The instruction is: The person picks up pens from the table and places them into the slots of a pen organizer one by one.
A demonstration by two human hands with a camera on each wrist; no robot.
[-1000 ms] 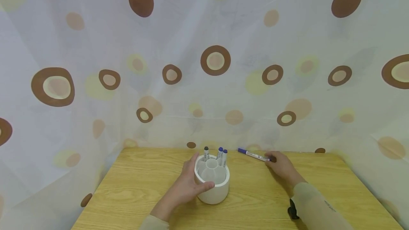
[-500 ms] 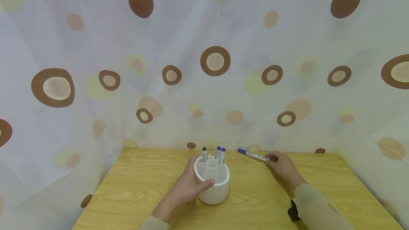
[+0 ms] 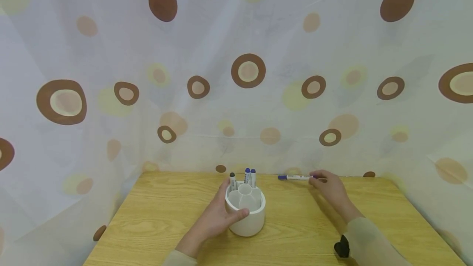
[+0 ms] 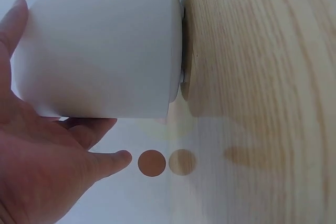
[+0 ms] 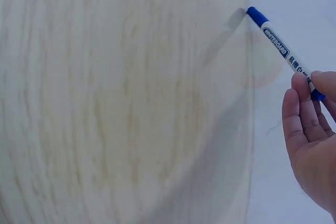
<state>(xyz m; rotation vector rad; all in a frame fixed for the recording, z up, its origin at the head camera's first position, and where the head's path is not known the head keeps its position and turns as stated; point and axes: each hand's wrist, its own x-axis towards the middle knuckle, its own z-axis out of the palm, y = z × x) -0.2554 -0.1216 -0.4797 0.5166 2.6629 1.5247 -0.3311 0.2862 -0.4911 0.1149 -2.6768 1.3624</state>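
Observation:
A round white pen holder (image 3: 248, 225) with inner compartments stands on the table. My left hand (image 3: 213, 217) grips it from the left, the thumb across the near rim; its outer wall fills much of the left wrist view, with the base close over the wood. Along its far side stand a dark-capped marker (image 3: 233, 182) and two blue-capped markers (image 3: 247, 176). At the back right, my right hand (image 3: 333, 192) pinches a white-and-blue whiteboard marker (image 5: 281, 48) by one end, thumb against fingers. The marker's other blue end points left, its shadow on the tabletop in the right wrist view.
The wood-grain table (image 3: 155, 216) ends at a white curtain (image 3: 207, 151) with brown and yellow circles, which also rises at both sides. A black device (image 3: 342, 247) shows at my right sleeve.
My right hand has raised its end of the marker, which now lies nearly level across the head view. The markers in the holder have shifted left as its inside turns; my left hand stays put.

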